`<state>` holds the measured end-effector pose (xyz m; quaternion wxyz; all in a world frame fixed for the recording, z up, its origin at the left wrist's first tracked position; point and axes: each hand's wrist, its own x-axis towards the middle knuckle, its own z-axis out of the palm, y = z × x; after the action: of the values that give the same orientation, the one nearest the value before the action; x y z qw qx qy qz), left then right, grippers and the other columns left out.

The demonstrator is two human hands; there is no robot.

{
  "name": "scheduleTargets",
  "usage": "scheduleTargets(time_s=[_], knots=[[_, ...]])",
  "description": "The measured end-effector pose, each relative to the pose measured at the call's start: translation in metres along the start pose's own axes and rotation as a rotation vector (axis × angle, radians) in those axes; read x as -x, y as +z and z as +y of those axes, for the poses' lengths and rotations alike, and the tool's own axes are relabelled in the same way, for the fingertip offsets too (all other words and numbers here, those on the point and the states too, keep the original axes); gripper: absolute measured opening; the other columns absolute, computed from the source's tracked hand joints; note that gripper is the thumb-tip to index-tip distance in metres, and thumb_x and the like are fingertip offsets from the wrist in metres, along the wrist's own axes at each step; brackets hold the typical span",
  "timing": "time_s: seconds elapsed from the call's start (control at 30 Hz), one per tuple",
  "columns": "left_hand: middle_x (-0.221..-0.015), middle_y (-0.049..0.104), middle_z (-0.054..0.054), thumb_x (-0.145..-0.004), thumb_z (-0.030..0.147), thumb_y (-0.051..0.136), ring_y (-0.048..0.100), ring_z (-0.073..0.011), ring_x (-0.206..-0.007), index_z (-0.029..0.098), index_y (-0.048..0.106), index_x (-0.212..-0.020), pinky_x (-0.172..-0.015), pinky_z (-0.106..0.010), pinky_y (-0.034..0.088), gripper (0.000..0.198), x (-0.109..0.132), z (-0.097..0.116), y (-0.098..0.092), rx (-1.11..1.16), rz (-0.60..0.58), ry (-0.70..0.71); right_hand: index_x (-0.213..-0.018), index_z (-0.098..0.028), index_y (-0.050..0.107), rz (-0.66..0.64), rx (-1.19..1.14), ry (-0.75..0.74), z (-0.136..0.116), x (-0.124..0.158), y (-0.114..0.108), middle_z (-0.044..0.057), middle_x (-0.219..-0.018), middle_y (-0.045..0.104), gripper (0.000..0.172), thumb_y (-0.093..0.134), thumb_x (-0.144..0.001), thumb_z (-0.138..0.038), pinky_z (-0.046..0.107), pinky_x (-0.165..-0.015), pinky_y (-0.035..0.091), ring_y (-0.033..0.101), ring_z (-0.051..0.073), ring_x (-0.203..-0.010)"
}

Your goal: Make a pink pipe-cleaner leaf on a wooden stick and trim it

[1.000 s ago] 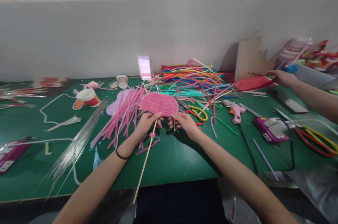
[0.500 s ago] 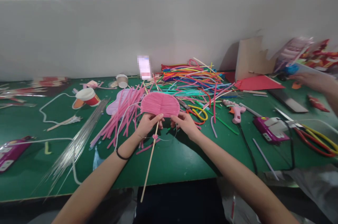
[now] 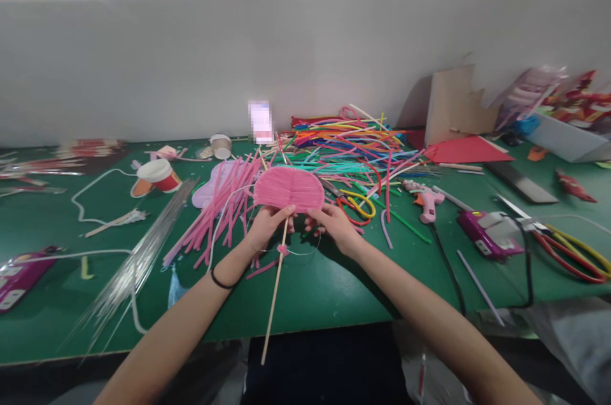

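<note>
Pink fan (image 3: 289, 187) sits over the green table (image 3: 334, 303), its lower edge pinched by left hand (image 3: 268, 225) and right hand (image 3: 337, 225), left thumb on the stick (image 3: 272, 309). Beyond, a paper cup's (image 3: 165, 176) red print is unreadable; a pale box (image 3: 568, 139) holds red packets (image 3: 573, 109). Since earlier, a neighbour's hand has left the right side.

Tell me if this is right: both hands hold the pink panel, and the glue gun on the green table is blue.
Wrong colour: in the head view, the glue gun on the green table is pink. The left hand and right hand do hold the pink panel.
</note>
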<state>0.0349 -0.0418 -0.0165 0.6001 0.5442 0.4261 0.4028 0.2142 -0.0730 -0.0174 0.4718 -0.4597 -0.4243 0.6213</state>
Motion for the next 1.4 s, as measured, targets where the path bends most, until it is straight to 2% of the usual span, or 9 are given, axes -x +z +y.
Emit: scheduleTargets(time_s=[0.2, 0.3, 0.53, 0.73, 0.93, 1.27, 1.4], knots=[[-0.050, 0.059, 0.000, -0.075, 0.040, 0.069, 0.056, -0.0137, -0.046, 0.015, 0.064, -0.067, -0.052, -0.026, 0.046, 0.027, 0.001, -0.002, 0.000, -0.030, 0.003, 0.008, -0.076, -0.018, 0.062, -0.002, 0.032, -0.031, -0.001, 0.001, 0.002, -0.002, -0.062, 0.062, 0.026, 0.072, -0.068, -0.041, 0.020, -0.047, 0.041, 0.061, 0.011, -0.056], [-0.049, 0.058, 0.000, -0.076, 0.040, 0.068, 0.056, -0.0129, -0.047, 0.014, 0.065, -0.066, -0.052, -0.025, 0.045, 0.028, 0.001, -0.001, -0.001, -0.019, 0.016, 0.042, -0.081, -0.018, 0.064, -0.020, 0.034, -0.027, -0.001, 0.002, 0.001, -0.001, -0.066, 0.065, 0.027, 0.071, -0.071, -0.042, 0.019, -0.047, 0.042, 0.062, 0.011, -0.057], [-0.051, 0.057, 0.000, -0.076, 0.043, 0.066, 0.053, -0.0108, -0.045, 0.013, 0.066, -0.068, -0.049, -0.024, 0.043, 0.031, -0.002, 0.007, -0.003, 0.021, 0.134, 0.057, -0.079, -0.016, 0.065, -0.016, -0.083, 0.063, -0.003, 0.000, -0.005, 0.003, -0.068, 0.067, 0.027, 0.066, -0.075, -0.043, 0.018, -0.047, 0.044, 0.063, 0.011, -0.058], [-0.051, 0.057, 0.000, -0.074, 0.044, 0.068, 0.051, -0.0104, -0.042, 0.013, 0.065, -0.070, -0.046, -0.024, 0.043, 0.031, -0.001, 0.006, -0.001, 0.057, 0.061, 0.020, -0.077, -0.016, 0.065, 0.036, -0.148, 0.043, -0.004, -0.001, -0.006, 0.004, -0.068, 0.068, 0.026, 0.069, -0.071, -0.041, 0.019, -0.049, 0.044, 0.063, 0.011, -0.059], [-0.053, 0.060, 0.001, -0.074, 0.041, 0.071, 0.052, -0.0106, -0.044, 0.014, 0.068, -0.071, -0.049, -0.025, 0.045, 0.027, -0.001, 0.003, -0.001, 0.097, 0.056, 0.009, -0.077, -0.016, 0.066, 0.056, -0.177, 0.050, -0.007, 0.000, -0.005, 0.004, -0.068, 0.068, 0.024, 0.069, -0.072, -0.040, 0.019, -0.048, 0.044, 0.063, 0.012, -0.060], [-0.061, 0.064, -0.002, -0.071, 0.043, 0.073, 0.054, -0.0118, -0.048, 0.015, 0.068, -0.068, -0.050, -0.026, 0.046, 0.029, 0.000, 0.005, -0.001, 0.100, 0.065, -0.031, -0.079, -0.018, 0.065, 0.014, -0.271, 0.077, -0.006, -0.001, -0.008, 0.002, -0.072, 0.067, 0.018, 0.069, -0.074, -0.036, 0.018, -0.049, 0.046, 0.063, 0.012, -0.063], [-0.057, 0.063, -0.003, -0.070, 0.043, 0.074, 0.056, -0.0133, -0.052, 0.014, 0.069, -0.066, -0.050, -0.025, 0.048, 0.030, -0.001, 0.002, -0.001, 0.106, 0.071, -0.011, -0.078, -0.017, 0.066, 0.028, -0.292, 0.077, -0.008, 0.000, -0.006, 0.003, -0.074, 0.067, 0.022, 0.070, -0.074, -0.039, 0.019, -0.048, 0.046, 0.062, 0.012, -0.061]])
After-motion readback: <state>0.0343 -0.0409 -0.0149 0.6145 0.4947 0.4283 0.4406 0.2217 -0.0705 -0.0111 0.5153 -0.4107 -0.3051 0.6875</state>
